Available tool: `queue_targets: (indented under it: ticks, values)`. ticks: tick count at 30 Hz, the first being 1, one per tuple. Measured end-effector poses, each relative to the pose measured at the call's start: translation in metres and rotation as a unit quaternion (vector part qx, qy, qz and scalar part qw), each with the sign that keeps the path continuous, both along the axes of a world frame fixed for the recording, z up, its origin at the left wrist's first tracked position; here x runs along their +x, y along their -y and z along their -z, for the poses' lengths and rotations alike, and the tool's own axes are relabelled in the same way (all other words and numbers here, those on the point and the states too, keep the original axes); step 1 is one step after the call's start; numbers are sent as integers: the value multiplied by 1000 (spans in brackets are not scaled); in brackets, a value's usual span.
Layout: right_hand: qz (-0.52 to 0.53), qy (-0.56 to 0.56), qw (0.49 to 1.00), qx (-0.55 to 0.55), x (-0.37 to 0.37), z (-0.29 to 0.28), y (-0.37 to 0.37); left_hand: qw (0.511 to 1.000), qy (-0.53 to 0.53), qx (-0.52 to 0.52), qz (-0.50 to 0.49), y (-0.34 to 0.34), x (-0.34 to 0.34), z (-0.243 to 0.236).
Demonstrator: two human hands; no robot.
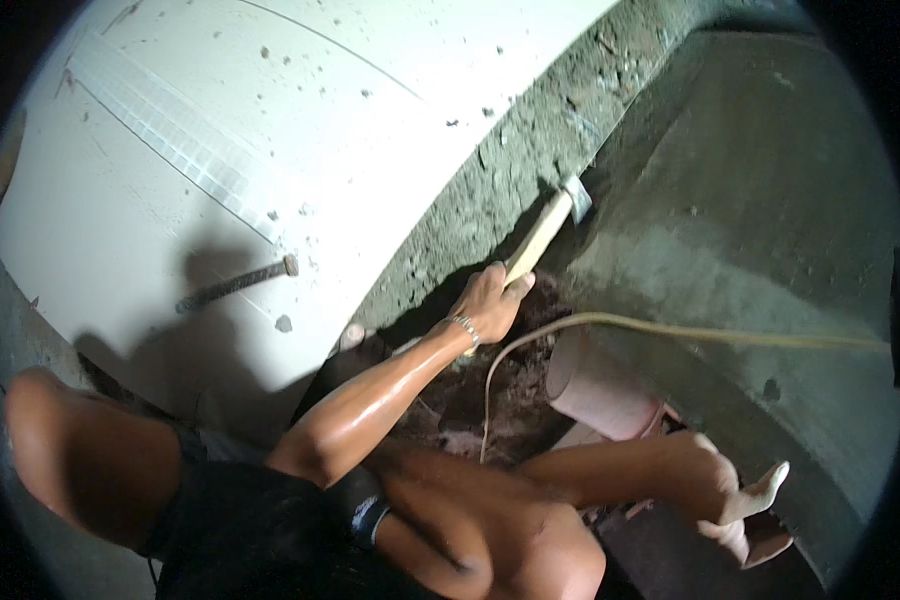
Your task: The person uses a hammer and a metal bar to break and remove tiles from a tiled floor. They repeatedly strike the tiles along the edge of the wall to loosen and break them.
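Note:
My left hand, a metal bracelet on its wrist, is closed around the pale wooden handle of a hammer. The hammer's small grey metal head rests at or just above the line where rough rubble meets smooth grey mortar; whether it touches cannot be told. To the right, my right hand hangs with its fingers apart beside the mortar edge, pale smears on the fingertips. Nothing shows in its grasp, though its lower side is shaded. Part of that arm is hidden behind a bent leg.
A rusty chisel lies on a large white board, near a pale gridded strip. A pinkish bucket lies tipped over by a dark dug-out patch. A yellow hose crosses the grey mortar. Rubble borders the board.

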State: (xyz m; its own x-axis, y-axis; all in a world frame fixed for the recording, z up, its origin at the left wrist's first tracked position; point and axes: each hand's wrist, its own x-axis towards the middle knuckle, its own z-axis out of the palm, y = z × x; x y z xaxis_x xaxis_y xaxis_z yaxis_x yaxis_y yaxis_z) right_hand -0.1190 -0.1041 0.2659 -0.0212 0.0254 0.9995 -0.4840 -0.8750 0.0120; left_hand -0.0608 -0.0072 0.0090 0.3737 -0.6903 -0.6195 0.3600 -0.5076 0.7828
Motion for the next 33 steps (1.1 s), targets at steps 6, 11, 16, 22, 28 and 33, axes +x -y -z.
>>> queue_targets:
  ticks: [6, 11, 16, 22, 28, 33]
  values:
    - [-2, -9, 1000, 5, 0, -2, 0, 945, -24, -236, -226, -18, 13, 4]
    - [4, -23, 1000, -1, 0, 0, 0, 992, 111, -50, -16, -5, 1, 0]
    - [-5, 6, 1000, 4, -1, -3, -5, 997, 39, -59, -24, -29, 15, -1]
    - [-3, -23, 1000, 5, -1, -3, -2, 912, -95, -233, -324, -13, 0, 8]
    - [-6, 1, 1000, 4, -3, -3, -6, 998, 62, -19, 23, -9, 25, 12]
    - [2, -18, 1000, 6, -2, -6, -3, 909, -70, -264, -314, -7, 20, 0]
